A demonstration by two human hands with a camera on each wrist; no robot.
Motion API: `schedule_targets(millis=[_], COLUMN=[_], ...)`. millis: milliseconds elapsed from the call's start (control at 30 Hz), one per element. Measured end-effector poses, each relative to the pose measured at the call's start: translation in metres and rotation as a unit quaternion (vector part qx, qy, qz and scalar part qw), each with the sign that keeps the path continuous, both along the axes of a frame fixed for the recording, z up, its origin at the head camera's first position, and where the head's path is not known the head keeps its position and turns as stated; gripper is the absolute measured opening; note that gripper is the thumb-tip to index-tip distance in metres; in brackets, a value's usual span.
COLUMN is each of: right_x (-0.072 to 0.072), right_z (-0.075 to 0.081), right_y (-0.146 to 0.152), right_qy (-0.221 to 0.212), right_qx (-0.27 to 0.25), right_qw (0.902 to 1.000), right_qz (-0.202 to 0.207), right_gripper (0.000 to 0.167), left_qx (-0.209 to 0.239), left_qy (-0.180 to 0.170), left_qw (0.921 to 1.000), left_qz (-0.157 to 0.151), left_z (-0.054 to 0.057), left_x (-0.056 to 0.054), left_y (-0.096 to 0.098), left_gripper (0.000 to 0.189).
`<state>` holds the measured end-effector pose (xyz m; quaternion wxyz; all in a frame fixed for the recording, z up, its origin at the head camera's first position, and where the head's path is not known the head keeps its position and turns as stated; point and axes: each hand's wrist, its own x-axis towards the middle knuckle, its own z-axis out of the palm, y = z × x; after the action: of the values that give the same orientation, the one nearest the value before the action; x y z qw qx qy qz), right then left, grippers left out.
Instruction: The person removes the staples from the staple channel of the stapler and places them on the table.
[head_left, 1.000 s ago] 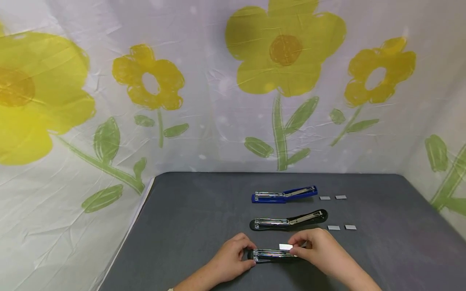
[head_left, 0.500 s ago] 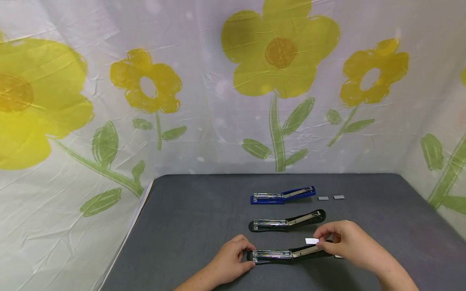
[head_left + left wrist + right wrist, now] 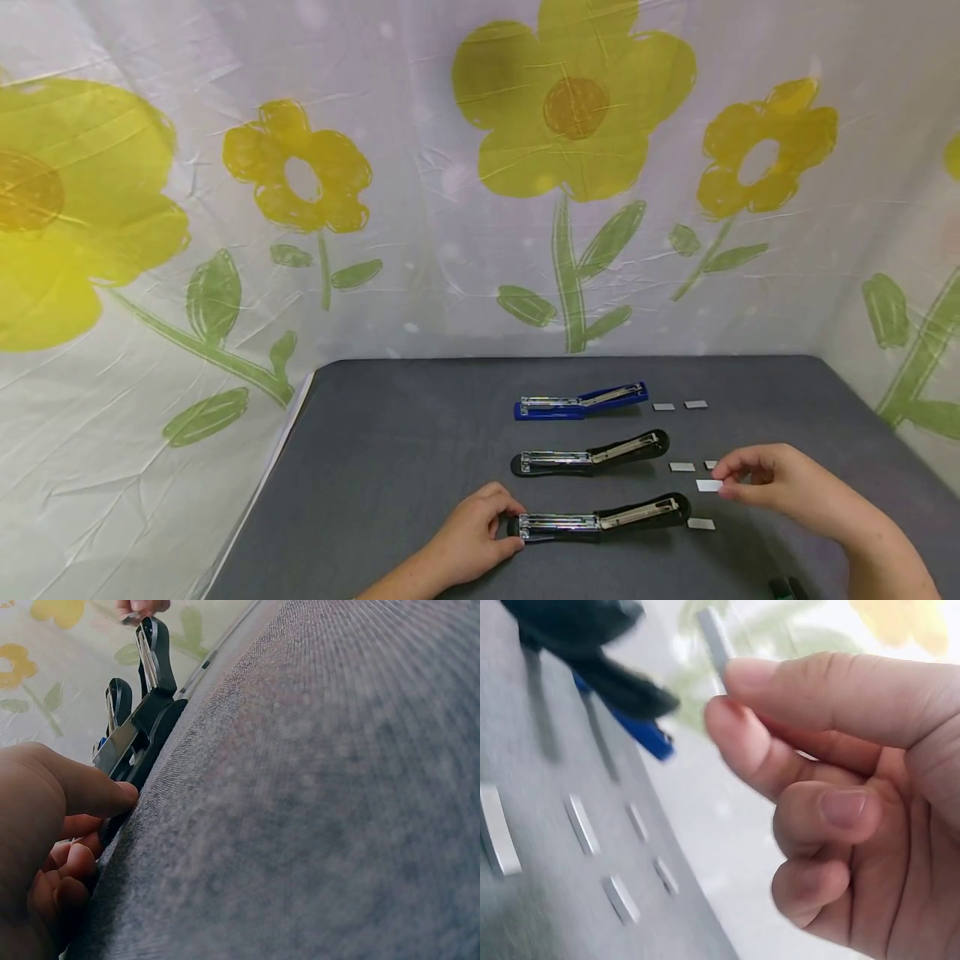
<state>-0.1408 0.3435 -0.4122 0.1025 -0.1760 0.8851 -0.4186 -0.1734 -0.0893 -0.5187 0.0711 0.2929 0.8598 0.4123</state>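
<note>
The nearest black stapler [image 3: 558, 535] lies opened out on the table, its metal magazine showing and its hinged arm tilted up to the right. My left hand [image 3: 474, 535] pinches its left end between thumb and fingers; the left wrist view shows the thumb [image 3: 112, 796] on its base. Between thumb and index finger, my right hand [image 3: 795, 487] holds a small strip of staples [image 3: 707, 485], raised to the right of that stapler. In the right wrist view the held strip [image 3: 714, 636] points up from the fingertips, the other fingers curled. Another staple strip [image 3: 701, 524] lies by the stapler's right end.
Farther back lie a second black stapler [image 3: 555, 471] and a blue stapler [image 3: 551, 413], both opened out. Staple strips [image 3: 681, 467] lie to the right of each. A dark object [image 3: 786, 588] shows at the bottom edge. A flowered curtain [image 3: 420, 250] hangs behind the grey table [image 3: 375, 450].
My right hand has carried the staple strip rightward from above the nearest stapler, uncovering its raised arm and the strip beside it. The left hand keeps its grip on the stapler's end.
</note>
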Motion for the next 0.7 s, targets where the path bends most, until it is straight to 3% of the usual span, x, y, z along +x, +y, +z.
schedule_targets(millis=[133, 333, 500, 700], right_x=[-0.003, -0.011, -0.015, -0.014], right_z=[-0.008, -0.028, -0.045, -0.048], right_y=[0.021, 0.044, 0.051, 0.049], right_qy=[-0.059, -0.146, -0.166, -0.169], right_qx=[-0.016, -0.059, -0.068, -0.020], right_qw=[0.9980, 0.9866, 0.9827, 0.9854], right_qz=[0.018, 0.042, 0.046, 0.011], right_gripper=[0.015, 0.018, 0.017, 0.012], left_qx=[0.007, 0.020, 0.010, -0.001], left_qy=[0.003, 0.020, 0.015, 0.015], left_qw=[1.0000, 0.9996, 0.9998, 0.9999], left_qz=[-0.001, -0.002, 0.003, 0.005], left_z=[0.001, 0.001, 0.000, 0.000], left_x=[0.000, 0.000, 0.000, 0.000], left_y=[0.000, -0.002, -0.002, -0.002], left_gripper=[0.026, 0.026, 0.026, 0.027])
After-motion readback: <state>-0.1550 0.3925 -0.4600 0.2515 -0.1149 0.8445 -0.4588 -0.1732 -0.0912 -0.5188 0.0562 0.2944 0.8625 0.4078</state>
